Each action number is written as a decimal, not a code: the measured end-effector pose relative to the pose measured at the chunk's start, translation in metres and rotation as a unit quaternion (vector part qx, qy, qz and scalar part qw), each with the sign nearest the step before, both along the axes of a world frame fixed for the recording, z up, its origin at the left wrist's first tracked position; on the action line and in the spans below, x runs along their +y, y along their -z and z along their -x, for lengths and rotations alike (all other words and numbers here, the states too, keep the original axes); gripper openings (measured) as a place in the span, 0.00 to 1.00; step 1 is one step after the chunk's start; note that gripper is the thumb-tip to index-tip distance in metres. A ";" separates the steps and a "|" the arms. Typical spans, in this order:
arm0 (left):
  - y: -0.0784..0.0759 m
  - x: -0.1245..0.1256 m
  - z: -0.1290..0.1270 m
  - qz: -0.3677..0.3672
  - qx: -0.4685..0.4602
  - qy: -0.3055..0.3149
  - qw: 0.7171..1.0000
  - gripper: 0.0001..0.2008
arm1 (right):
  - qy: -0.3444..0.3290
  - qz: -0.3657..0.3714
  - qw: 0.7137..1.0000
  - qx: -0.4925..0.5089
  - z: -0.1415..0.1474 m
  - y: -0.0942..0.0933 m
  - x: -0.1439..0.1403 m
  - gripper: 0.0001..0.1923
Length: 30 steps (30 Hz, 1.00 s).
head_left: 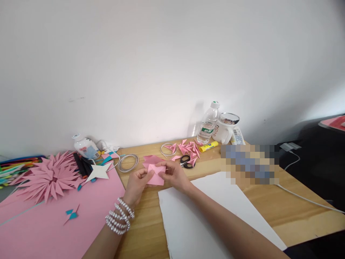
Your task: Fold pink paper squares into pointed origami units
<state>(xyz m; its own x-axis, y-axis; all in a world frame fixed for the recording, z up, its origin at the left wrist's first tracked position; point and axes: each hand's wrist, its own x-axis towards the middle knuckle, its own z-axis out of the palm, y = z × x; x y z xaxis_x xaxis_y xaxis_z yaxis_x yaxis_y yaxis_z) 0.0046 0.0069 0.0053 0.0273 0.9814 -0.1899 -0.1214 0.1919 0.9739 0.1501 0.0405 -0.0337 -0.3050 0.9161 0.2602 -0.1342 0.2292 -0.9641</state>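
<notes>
Both my hands meet over the wooden table (269, 201), pinching a small pink folded paper (155, 175). My left hand (137, 183), with pearl bracelets on the wrist, grips its left edge. My right hand (175, 175) holds its right side with fingertips on a fold. More pink paper (151, 159) lies just behind the piece. A pile of folded pink paper points (188, 148) and black scissors (185, 162) lie a little farther back.
A large pink sheet (54, 223) bears a pink paper flower (50, 176) and a white paper star (99, 172) at left. A white sheet (215, 216) lies under my right arm. A water bottle (207, 124), white mug (225, 130), yellow glue stick (208, 146) and wire rings (128, 162) stand near the wall.
</notes>
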 end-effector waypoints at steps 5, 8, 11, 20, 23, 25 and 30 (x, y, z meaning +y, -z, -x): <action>0.002 0.001 0.001 -0.012 -0.009 0.000 1.000 0.12 | -0.021 0.004 1.000 0.002 -0.001 -0.005 -0.002 0.13; 0.001 0.001 0.001 -0.001 -0.021 -0.008 1.000 0.12 | -0.013 0.037 0.998 0.045 -0.002 -0.007 -0.001 0.10; 0.000 0.001 0.001 0.000 -0.037 -0.002 0.999 0.12 | 0.009 0.051 0.996 0.066 -0.002 -0.008 -0.001 0.08; -0.004 0.000 -0.002 -0.015 -0.040 -0.014 0.999 0.07 | -0.017 0.041 0.998 0.035 -0.001 -0.009 -0.002 0.14; -0.003 -0.001 -0.003 -0.001 -0.038 -0.010 0.999 0.09 | -0.011 0.034 0.999 0.026 -0.001 -0.008 -0.002 0.14; -0.003 -0.001 -0.002 0.015 -0.035 -0.005 0.999 0.11 | -0.006 0.029 0.999 0.024 -0.002 -0.007 -0.002 0.13; -0.005 -0.001 -0.003 0.036 -0.040 -0.004 0.999 0.12 | -0.019 0.033 0.998 0.045 -0.002 -0.006 -0.002 0.11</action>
<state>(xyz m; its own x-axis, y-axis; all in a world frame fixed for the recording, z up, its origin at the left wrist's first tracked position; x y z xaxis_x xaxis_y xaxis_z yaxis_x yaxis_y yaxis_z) 0.0075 0.0060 0.0098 0.0365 0.9657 -0.2570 -0.1994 0.2590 0.9451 0.1525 0.0389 -0.0274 -0.3176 0.9203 0.2284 -0.2279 0.1597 -0.9605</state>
